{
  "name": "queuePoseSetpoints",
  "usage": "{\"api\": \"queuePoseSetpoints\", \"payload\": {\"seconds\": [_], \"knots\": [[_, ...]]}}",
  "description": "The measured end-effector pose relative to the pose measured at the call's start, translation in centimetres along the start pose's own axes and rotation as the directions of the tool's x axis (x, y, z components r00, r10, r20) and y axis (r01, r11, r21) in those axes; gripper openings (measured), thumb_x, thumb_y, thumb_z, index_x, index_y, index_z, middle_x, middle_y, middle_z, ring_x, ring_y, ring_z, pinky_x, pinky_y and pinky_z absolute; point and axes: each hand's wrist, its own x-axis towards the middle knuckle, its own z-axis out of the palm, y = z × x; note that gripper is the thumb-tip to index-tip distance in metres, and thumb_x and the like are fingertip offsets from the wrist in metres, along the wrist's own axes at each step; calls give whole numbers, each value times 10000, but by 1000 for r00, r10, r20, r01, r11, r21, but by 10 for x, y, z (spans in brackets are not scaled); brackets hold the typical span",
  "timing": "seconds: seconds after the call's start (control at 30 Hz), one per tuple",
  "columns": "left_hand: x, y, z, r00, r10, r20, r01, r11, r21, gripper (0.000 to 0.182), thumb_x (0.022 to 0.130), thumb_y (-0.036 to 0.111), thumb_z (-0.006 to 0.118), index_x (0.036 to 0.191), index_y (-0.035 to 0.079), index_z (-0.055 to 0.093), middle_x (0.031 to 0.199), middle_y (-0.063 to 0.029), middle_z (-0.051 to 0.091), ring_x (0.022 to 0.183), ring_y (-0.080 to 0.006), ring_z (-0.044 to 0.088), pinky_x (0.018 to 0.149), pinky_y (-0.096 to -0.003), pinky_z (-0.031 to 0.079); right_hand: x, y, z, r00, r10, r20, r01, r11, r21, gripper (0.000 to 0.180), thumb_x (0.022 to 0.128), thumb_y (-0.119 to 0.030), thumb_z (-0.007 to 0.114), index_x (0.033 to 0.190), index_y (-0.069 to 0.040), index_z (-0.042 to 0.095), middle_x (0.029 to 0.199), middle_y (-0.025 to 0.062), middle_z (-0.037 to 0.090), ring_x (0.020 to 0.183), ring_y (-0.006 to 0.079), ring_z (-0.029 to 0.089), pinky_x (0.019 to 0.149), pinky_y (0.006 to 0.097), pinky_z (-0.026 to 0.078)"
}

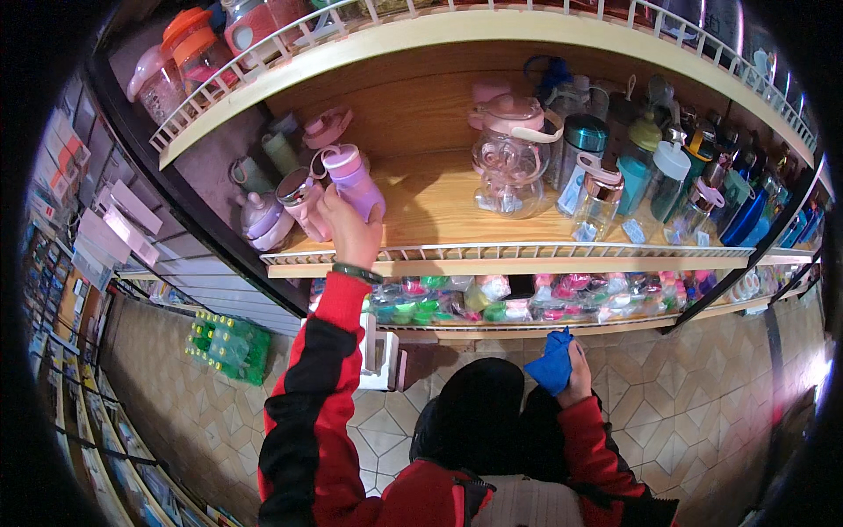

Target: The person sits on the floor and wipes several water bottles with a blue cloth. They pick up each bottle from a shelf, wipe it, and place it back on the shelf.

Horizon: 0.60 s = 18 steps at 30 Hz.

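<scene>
My left hand (352, 227) grips a purple bottle (355, 181) at the left of the wooden shelf, with its fingers partly hidden. A pink tumbler (308, 207) stands close beside that hand, and a purple-and-white lidded cup (265, 221) is to its left. My right hand (577, 375), low in front of the shelving, holds a crumpled blue cloth (552, 362). Clear bottles with pink lids (510, 158) stand near the shelf's middle. To their right is a bottle with a dark teal lid (586, 135).
A low white rail (500, 252) edges the shelf. Above is another railed shelf (461, 29) with bottles. Colourful wrapped goods (421, 306) lie on the lower shelf. A green-wrapped bottle pack (230, 346) and a white object (380, 362) are on the floor.
</scene>
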Motion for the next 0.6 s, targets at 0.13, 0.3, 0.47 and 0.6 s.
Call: {"api": "queuePoseSetpoints", "payload": {"seconds": [0.13,0.3,0.47,0.6], "knots": [[19,45,7,998,55,11,-47,918,-393,608,759,43,688,1263,-104,380,1200,-289,443,1120,-435,459,1008,-484,359,2,0,-3,997,31,72,-35,998,51,439,991,-343,538,1299,-44,447,1060,138,618,902,276,644,773,418,557],[97,25,106,959,-177,220,211,967,-143,501,801,72,625,1264,-30,464,1222,-243,520,1112,-394,515,963,-460,428,2,0,-10,997,64,45,-65,998,24,472,976,-355,563,1321,-56,446,1093,124,620,933,253,644,798,401,549],[152,-18,179,754,-552,355,605,374,-703,453,867,171,588,1302,73,504,1240,-157,586,1097,-317,563,940,-424,463,-6,-2,-19,997,62,-54,-62,998,0,477,978,-343,550,1358,-76,439,1141,105,617,961,235,636,826,389,539],[183,-30,190,469,-659,588,769,-24,-639,519,888,227,597,1365,67,468,1272,-142,573,1090,-278,560,942,-399,461,-9,-12,-21,999,27,34,-28,999,38,422,992,-353,521,1303,-71,480,1118,100,617,949,239,630,816,396,543]]}}
